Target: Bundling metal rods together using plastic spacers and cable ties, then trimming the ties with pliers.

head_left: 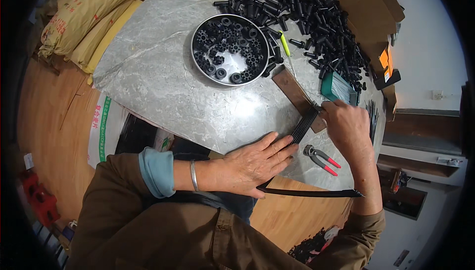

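My left hand (pixel 260 165) lies flat, its fingers stretched over a bundle of thin black strips (pixel 305 124) at the table's near edge. From under that hand a flat black band (pixel 311 192) runs right, ending by my right forearm. My right hand (pixel 346 121) is closed at the far end of the bundle; its fingertips are turned away, so what they pinch is hidden. Beneath the strips' ends lies a brown wooden board (pixel 293 92). Pincers with red handles (pixel 321 160) rest on the table between my hands.
A round metal tray (pixel 192 47) holds several black toothed rings. Behind it spreads a heap of black tubular parts (pixel 297 2). A yellow-handled tool (pixel 285 45) and a green box (pixel 327 86) lie near the board. Cardboard (pixel 368 10) stands behind; sacks (pixel 89 12) are stacked left.
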### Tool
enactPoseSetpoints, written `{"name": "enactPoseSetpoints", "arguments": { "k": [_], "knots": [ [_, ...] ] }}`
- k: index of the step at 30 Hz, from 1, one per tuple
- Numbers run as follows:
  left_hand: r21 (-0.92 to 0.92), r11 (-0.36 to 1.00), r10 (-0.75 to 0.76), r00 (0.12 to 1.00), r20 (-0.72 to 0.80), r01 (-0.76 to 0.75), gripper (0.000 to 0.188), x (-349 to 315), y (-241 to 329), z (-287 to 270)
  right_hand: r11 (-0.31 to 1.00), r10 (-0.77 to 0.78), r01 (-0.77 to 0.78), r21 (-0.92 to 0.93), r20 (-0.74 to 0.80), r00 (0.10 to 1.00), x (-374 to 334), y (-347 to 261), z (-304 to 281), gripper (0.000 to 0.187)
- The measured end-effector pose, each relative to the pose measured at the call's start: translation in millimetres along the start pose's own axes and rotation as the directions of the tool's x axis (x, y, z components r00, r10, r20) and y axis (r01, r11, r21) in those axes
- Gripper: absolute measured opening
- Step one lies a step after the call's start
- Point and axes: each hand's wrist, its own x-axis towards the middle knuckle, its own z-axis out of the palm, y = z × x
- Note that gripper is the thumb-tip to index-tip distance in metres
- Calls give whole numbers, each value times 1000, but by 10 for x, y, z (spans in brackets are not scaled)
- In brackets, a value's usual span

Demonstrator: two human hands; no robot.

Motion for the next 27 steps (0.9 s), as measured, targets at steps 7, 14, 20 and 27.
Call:
{"name": "enactPoseSetpoints", "arguments": {
  "k": [7, 14, 20, 27],
  "knots": [
    [-4, 1000, 6, 1000, -20, -6, 89, -4, -6, 4, 999, 24, -24, 39, -12, 1000, -11, 51, -32, 13],
    [-3, 1000, 1, 1000, -26, -1, 88, -52, -21, 19, 999, 5, -4, 45, -29, 1000, 18, -24, 19, 9],
    [17, 1000, 6, 999, -32, -5, 87, 5, -3, 28, 999, 15, -13, -45, 27, 1000, -1, -22, -17, 9],
    [-20, 1000, -6, 1000, -30, 5, 88, -23, -15, 42, 989, -82, 96, -110, 128, 988, 150, 11, -63, 10]
  ]
}}
